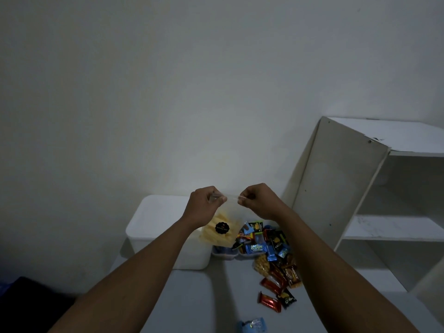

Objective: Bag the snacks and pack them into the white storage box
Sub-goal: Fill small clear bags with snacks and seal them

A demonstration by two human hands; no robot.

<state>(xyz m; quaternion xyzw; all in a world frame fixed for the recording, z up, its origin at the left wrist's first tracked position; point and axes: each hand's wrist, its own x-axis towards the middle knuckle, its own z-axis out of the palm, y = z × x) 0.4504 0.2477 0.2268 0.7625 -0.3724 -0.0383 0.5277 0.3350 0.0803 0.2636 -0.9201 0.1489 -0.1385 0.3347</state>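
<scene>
A clear plastic bag [219, 228] of pale yellow snack sticks, with a round black label, hangs in the air over the table. My left hand [204, 205] pinches its top edge on the left and my right hand [258, 200] pinches it on the right. Behind and left of the bag stands the white storage box [156, 219] with its lid on. A heap of small wrapped snacks [269, 246] in blue, red, black and yellow lies to the right of the box, under my right forearm.
Some of the snacks sit in a small shallow tray [225, 254] by the box. A blue packet [253, 325] lies at the table's near edge. A white open shelf unit [374, 188] stands at the right. A bare wall is behind the grey table [204, 292].
</scene>
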